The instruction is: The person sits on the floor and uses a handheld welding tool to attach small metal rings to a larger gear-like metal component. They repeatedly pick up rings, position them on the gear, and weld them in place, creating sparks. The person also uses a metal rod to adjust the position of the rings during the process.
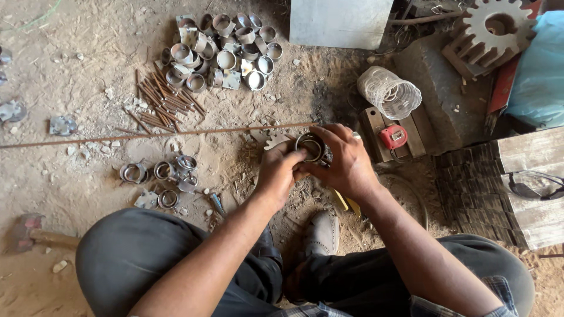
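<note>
My left hand (277,174) and my right hand (346,161) meet over a small metal ring (310,147) held low above the dirt floor. Fingers of both hands grip its rim; my left thumb presses on the near edge, my right hand wraps the right side. A long thin rusty rod (158,134) lies across the ground and ends right at the ring. A small toothed metal piece (274,141) lies just left of the ring.
A pile of short metal tube sections (223,53) and short rusty rods (161,100) lies ahead. Finished rings (161,179) sit at left, a hammer (29,232) lower left. A red tape measure (392,136), plastic jar (389,92), grey box (339,22) and gear (498,26) stand at right.
</note>
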